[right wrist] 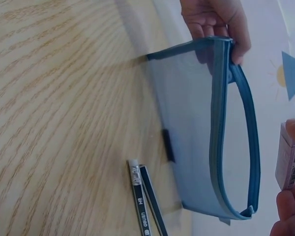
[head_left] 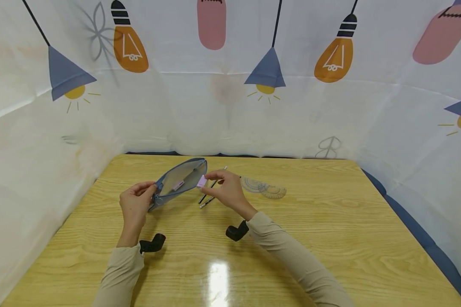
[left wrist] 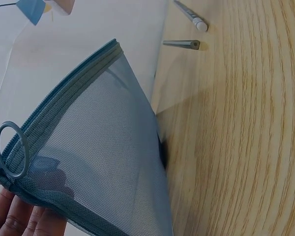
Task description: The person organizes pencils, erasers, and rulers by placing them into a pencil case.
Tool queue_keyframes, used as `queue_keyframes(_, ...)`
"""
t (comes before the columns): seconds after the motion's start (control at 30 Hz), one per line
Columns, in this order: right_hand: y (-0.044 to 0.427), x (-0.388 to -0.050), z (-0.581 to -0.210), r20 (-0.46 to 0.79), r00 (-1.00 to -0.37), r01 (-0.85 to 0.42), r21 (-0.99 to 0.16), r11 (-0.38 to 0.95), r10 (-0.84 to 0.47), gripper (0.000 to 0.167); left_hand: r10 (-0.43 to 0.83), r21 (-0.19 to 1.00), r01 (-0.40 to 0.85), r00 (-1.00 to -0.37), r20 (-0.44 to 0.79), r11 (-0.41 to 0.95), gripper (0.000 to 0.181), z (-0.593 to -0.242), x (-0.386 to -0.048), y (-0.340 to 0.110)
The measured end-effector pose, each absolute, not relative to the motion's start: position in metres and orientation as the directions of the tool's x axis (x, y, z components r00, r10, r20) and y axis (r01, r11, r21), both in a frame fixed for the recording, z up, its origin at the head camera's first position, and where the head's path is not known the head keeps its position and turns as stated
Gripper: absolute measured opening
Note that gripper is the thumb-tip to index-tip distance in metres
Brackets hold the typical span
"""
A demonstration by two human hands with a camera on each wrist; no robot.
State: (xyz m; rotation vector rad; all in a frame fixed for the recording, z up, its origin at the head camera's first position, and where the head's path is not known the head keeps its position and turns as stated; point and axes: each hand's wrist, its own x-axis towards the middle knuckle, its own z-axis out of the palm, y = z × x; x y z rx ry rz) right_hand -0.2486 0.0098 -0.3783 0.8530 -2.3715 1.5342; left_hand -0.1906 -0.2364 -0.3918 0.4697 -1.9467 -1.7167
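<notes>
In the head view my left hand pinches one end of a blue zip mesh pouch, held tilted over the table with its mouth wide. A ring-shaped zip pull hangs near those fingers in the left wrist view. My right hand pinches a pale purple eraser between thumb and fingers, at the pouch's right end; a barcode shows on the eraser in the right wrist view. Inside the pouch lies a small pinkish piece. A small dark item shows low at the mesh.
Two dark pencils lie on the wooden table beside the pouch, partly behind my right hand. Right of that hand lie two clear, overlapping protractors. A printed cloth stands behind the table and along its sides.
</notes>
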Motion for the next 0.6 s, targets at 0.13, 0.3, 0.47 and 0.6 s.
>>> queue_keyframes(0.13, 0.0080, -0.2491, -0.3777, 0.445, -0.814, -0.560, -0.772, 0.301, -0.373, 0.029, -0.561, 0.988, 0.064, -0.817, 0.134, 0.144, 0.019, -0.3920, -0.1904, -0.2363)
queue_keyframes(0.3, 0.0050, -0.2510, -0.3783, 0.455, -0.806, -0.570, -0.770, 0.286, -0.379, 0.030, -0.559, 0.988, 0.059, -0.819, 0.131, 0.145, 0.019, -0.3921, -0.1901, -0.2361)
queue_keyframes(0.47, 0.0027, -0.2538, -0.3784, 0.465, -0.801, -0.581, -0.756, 0.302, -0.378, 0.029, -0.561, 0.989, 0.059, -0.818, 0.126, 0.137, 0.019, -0.3923, -0.1909, -0.2360)
queue_keyframes(0.6, 0.0009, -0.2557, -0.3796, 0.469, -0.798, -0.587, -0.747, 0.313, -0.378, 0.029, -0.562, 0.988, 0.065, -0.816, 0.135, 0.142, 0.019, -0.3931, -0.1913, -0.2364)
